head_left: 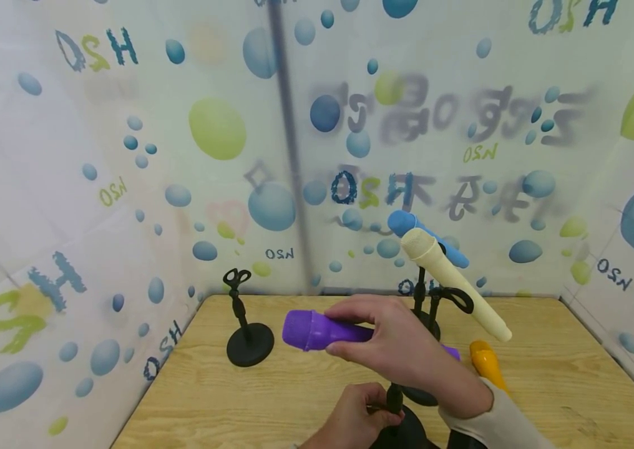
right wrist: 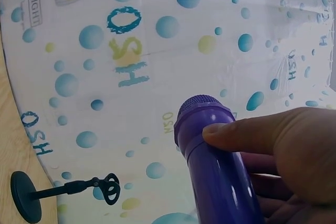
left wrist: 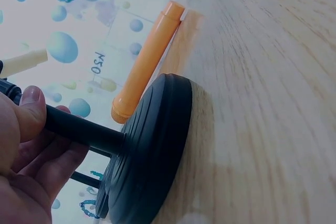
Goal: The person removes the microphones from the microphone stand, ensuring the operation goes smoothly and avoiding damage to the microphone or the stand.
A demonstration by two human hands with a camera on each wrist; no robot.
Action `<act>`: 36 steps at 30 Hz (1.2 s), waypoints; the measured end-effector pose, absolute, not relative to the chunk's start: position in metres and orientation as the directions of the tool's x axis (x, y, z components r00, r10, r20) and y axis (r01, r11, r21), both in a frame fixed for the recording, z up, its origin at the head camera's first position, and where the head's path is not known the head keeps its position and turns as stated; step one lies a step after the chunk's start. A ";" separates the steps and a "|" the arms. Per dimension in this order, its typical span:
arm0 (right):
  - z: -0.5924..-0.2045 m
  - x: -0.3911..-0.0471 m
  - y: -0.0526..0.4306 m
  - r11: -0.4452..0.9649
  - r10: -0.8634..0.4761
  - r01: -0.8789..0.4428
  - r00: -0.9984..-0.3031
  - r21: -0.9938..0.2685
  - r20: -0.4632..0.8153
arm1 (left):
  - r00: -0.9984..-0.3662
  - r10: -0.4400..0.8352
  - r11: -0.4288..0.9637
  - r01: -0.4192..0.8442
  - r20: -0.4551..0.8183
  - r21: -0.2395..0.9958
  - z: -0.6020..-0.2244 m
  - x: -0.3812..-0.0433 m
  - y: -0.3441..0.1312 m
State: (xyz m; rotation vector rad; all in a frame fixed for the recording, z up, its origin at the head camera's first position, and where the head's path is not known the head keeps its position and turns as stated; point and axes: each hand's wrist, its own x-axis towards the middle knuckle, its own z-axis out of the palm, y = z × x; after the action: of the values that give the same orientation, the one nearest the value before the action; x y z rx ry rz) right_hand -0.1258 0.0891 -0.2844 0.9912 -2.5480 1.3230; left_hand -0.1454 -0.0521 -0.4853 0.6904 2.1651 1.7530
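Note:
A purple microphone (head_left: pixel 301 330) lies in my right hand (head_left: pixel 401 340), its thumb and fingers gripping the body just behind the head. The right wrist view shows the thumb pressed along the purple microphone (right wrist: pixel 218 177). Below it, my left hand (head_left: pixel 353 415) holds the post of a black microphone stand (head_left: pixel 404 430) near the table's front. In the left wrist view the fingers wrap the post above the round base (left wrist: pixel 152 150), which rests on the wood. The top of this stand is hidden behind the right arm in the head view.
An unoccupied black stand (head_left: pixel 249 343) is at the left. Behind my right hand, a cream microphone (head_left: pixel 457 280) and a blue microphone (head_left: pixel 404 221) sit tilted on stands. An orange microphone (head_left: pixel 487 362) is on the wooden table (head_left: pixel 193 399) at the right. A patterned curtain (head_left: pixel 126 249) encloses the table.

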 end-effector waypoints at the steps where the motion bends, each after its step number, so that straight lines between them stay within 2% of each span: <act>1: -0.284 -0.126 0.089 0.406 -0.502 -0.593 -0.781 -0.696 0.372 | -0.851 0.520 0.155 0.180 0.075 0.971 -0.485 -0.146 -0.052; 20: -0.281 -0.128 0.076 0.360 -0.507 -0.574 -0.782 -0.736 0.362 | -0.869 0.495 0.215 0.124 0.001 0.969 -0.485 -0.145 -0.053; 36: -0.275 -0.128 0.063 0.357 -0.520 -0.561 -0.784 -0.747 0.341 | -0.861 0.503 0.151 0.173 0.075 0.973 -0.487 -0.143 -0.054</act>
State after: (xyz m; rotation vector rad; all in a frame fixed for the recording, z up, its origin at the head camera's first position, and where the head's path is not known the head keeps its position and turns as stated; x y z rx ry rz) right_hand -0.1280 0.0629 -0.2745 1.0164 -2.5505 1.4318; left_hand -0.1429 -0.0542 -0.4874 0.6550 2.1627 1.7706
